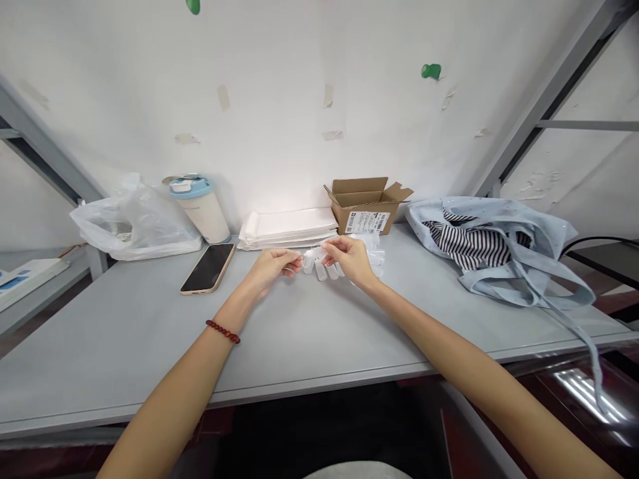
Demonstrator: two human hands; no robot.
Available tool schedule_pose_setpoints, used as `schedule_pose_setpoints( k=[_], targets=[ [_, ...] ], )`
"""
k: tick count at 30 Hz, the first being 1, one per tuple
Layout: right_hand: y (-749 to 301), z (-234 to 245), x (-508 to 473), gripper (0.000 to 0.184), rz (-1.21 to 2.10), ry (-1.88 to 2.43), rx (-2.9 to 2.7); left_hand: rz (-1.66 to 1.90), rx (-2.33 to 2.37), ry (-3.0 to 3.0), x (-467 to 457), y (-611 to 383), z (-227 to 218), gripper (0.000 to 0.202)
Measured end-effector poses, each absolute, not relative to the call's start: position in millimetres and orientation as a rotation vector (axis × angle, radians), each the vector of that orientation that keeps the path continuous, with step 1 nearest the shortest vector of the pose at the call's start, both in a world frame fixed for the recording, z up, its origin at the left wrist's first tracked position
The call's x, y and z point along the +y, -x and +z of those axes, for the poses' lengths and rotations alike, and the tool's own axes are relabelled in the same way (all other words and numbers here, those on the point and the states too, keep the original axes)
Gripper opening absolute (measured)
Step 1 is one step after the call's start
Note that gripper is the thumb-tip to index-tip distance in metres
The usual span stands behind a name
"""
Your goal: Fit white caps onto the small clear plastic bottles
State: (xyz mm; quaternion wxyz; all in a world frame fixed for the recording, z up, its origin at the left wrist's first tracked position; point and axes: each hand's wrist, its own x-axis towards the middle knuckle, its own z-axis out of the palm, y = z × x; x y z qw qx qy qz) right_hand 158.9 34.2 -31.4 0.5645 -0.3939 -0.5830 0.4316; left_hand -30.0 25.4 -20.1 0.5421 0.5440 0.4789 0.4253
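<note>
Just in front of the cardboard box, my left hand (276, 268) and my right hand (351, 258) are close together above the table (299, 339). Each hand is closed in a pinch. A thin, faint strand seems to run between the fingertips, too fine to name. Below and between the hands lie several small translucent white plastic pieces (321, 271), rounded at their ends. More clear plastic pieces (375, 257) sit just right of my right hand, partly hidden by it. Whether my fingertips grip one of the pieces or only the strand is unclear.
At the back stand an open cardboard box (362, 218), a stack of white envelopes (289, 227) and a tumbler with a blue lid (204, 209). A phone (208, 268) and a white plastic bag (134, 223) are to the left. A light blue cloth bag (499, 246) lies at right.
</note>
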Motion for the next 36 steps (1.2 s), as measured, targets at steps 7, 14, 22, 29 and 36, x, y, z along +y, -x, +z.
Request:
schedule_pose_setpoints(
  k=[7,14,22,29,36],
  targets=[
    [-159,-30,34,0.021,1.006,0.939,-1.351,1.025,1.165,-1.280,26,29,-20,0.027],
    [-157,-34,29,0.021,1.020,0.945,-1.354,1.021,1.130,-1.335,20,23,-25,0.023],
    [-158,-35,32,0.028,0.829,1.019,-1.667,1.154,1.149,-1.257,33,33,-21,0.021],
    [-151,-42,28,0.039,-0.164,1.022,-2.401,1.290,1.207,-1.138,51,68,-19,0.014],
    [-147,-52,25,0.037,-0.372,0.989,-2.674,0.900,1.225,-1.289,50,84,-18,0.021]
  ],
)
